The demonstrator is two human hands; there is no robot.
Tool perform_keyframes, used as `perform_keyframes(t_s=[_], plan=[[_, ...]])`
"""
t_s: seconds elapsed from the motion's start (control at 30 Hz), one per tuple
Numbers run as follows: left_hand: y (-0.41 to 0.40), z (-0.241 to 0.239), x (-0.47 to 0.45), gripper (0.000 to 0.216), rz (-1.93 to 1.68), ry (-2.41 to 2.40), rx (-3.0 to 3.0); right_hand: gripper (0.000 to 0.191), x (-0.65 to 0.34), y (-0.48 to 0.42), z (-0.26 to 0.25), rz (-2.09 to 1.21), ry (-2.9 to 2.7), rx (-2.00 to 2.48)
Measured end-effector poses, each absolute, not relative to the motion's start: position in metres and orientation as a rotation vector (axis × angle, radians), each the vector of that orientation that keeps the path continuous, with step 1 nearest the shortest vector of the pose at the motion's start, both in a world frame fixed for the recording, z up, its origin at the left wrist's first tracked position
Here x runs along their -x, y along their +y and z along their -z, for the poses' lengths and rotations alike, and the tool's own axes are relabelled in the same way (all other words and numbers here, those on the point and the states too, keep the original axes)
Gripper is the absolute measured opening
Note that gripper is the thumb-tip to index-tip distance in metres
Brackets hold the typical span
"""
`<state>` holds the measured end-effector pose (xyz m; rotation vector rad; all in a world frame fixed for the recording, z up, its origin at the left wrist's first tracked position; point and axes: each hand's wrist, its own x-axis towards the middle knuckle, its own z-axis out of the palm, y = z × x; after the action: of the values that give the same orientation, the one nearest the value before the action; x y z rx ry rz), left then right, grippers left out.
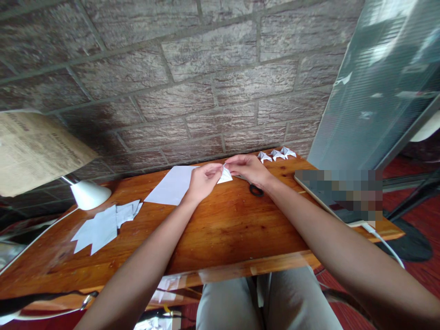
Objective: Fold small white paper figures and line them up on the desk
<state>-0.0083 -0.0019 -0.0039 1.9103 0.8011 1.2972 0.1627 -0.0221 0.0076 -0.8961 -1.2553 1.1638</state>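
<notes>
A small piece of folded white paper (225, 176) is held just above the wooden table, between my two hands. My left hand (205, 179) pinches it from the left side, and my right hand (248, 167) grips its upper right with fingertips pressed together. Behind the left hand lies a flat white sheet of paper (172, 185). Scissors with black handles (256, 189) rest under my right hand, their blades partly hidden by it. Three folded paper figures (277, 154) stand in a row at the table's back edge, to the right.
Cut white paper pieces (105, 227) lie on the left of the wooden table (233, 233). A lamp (90, 196) with a newsprint shade stands at the far left. On the right, a tablet-like device (330, 201) has a white cable plugged in. A brick wall rises behind.
</notes>
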Motion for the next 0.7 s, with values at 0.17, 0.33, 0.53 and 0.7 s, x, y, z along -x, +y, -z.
perform_keyframes(t_s=[0.17,0.33,0.53,0.7], plan=[[-0.0011,0.0065,0.0088,0.026,-1.307,0.777,-1.936,0.025,-0.163,-0.0214,-0.0075,-1.17,-1.242,0.892],[-0.0005,0.0091,0.0088,0.027,-1.311,0.78,-1.949,0.022,-0.1622,-0.0223,-0.0085,-1.159,-1.248,0.898],[-0.0014,0.0108,0.009,0.03,-1.34,0.825,-2.005,0.021,-0.1607,-0.0238,-0.0091,-1.091,-1.275,0.911],[-0.0039,0.0093,0.0091,0.028,-1.352,0.849,-2.089,0.019,-0.1613,-0.0216,-0.0063,-0.999,-1.33,0.941]])
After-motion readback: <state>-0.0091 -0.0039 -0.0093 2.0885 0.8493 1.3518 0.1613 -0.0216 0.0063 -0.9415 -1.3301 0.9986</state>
